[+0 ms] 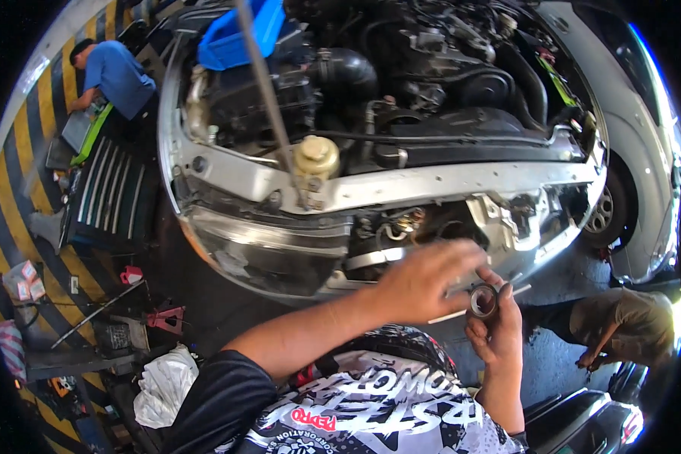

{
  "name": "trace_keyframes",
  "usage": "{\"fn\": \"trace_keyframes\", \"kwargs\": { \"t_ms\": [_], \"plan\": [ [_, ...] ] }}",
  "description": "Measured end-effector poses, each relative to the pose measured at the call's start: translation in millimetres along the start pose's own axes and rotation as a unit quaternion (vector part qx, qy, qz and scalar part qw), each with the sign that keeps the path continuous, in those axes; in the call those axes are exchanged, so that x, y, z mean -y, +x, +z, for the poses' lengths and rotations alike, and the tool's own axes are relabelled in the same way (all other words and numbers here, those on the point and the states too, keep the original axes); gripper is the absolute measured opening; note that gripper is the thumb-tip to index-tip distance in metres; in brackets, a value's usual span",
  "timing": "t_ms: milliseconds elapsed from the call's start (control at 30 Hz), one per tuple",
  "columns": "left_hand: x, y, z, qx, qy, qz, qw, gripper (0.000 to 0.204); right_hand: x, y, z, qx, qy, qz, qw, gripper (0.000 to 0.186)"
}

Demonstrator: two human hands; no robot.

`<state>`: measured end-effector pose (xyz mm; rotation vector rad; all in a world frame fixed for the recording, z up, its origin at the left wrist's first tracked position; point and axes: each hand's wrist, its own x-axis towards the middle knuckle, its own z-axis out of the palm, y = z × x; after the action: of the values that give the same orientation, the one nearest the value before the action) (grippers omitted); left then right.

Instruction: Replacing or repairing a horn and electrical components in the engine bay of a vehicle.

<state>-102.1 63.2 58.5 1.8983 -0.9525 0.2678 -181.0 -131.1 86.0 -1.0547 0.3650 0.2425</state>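
Note:
My right hand [495,337] grips a dark roll of tape [484,315], held upright with its hole facing me. My left hand [435,284] is just left of and above the roll, its curled fingers smeared by motion; whether they hold anything is unclear. A thin pale stick [518,292] crosses behind the roll. Beyond my hands is a silver car's front [378,181], bonnet up, with a headlight [265,250] at its left and an opening with wiring [401,227]. A cream reservoir [316,157] sits behind the front panel.
A blue tray [234,34] rests on the engine, near the prop rod [276,113]. A person in blue [125,79] leans over a tool chest [110,197] at left. Another person [613,325] bends at right near a second car [643,151]. A red jack stand [166,321] stands lower left.

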Motion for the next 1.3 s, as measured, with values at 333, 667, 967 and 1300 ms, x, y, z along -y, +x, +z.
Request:
{"fn": "trace_keyframes", "kwargs": {
  "t_ms": [333,667,967,1300],
  "plan": [
    [-7.8,-83.5,-112.3,-0.087,-0.011,-0.010,0.996,0.067,-48.1,16.9,148.1,0.134,-0.161,-0.001,0.978,0.086],
    [57.0,-142.6,-249.6,-0.298,0.219,-0.094,0.924,0.049,-36.3,5.8,161.1,0.118,-0.067,0.065,0.989,0.071],
    [152.2,-150.3,-315.4,-0.290,0.323,-0.264,0.861,0.039,-125.0,-15.3,134.9,0.003,0.110,0.087,0.990,0.051],
    [165.0,-164.2,-317.3,-0.269,0.344,-0.169,0.883,0.047,-96.0,-27.1,32.0,-0.216,-0.305,-0.164,0.913,0.030]
  ]
}}
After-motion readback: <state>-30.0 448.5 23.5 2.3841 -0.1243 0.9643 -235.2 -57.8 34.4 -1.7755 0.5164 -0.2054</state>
